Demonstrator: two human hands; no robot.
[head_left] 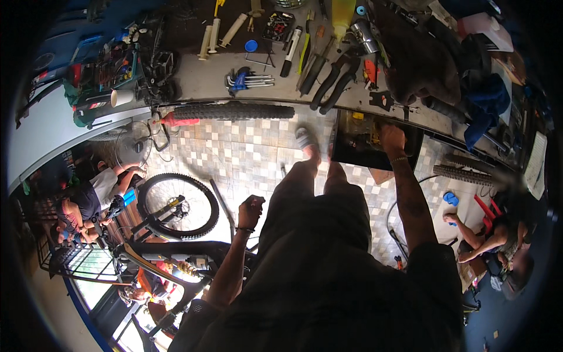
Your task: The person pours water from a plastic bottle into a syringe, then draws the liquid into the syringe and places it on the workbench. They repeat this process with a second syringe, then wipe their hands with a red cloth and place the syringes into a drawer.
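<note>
The right hand [392, 138] reached forward into an open dark drawer [355, 154] under the edge of the workbench [199, 82], its fingers down among small yellow and dark parts [365, 130]. Whether it gripped any of them could not be told — the fingers were hidden by the clutter. A thin band sat on that wrist.

The left hand [251, 210] hung lower and well apart from the drawer, curled into a loose fist with nothing seen in it, a dark band at its wrist. Just beside it on its outer side stood a bicycle wheel with a knobby tyre [179, 205], fixed in a dark bicycle frame [170, 255] that ran below the left forearm.

Ahead of both hands, the bench top carried a fanned set of hex keys [249, 80], black-handled pliers [331, 82] and several tubes and bottles. A second knobby tyre [234, 111] lay along the bench front, ahead of the left hand. A sandalled foot [307, 142] rested on the checked tile floor [246, 158] between the hands — just left of the drawer. Other people sat far out to either side.
</note>
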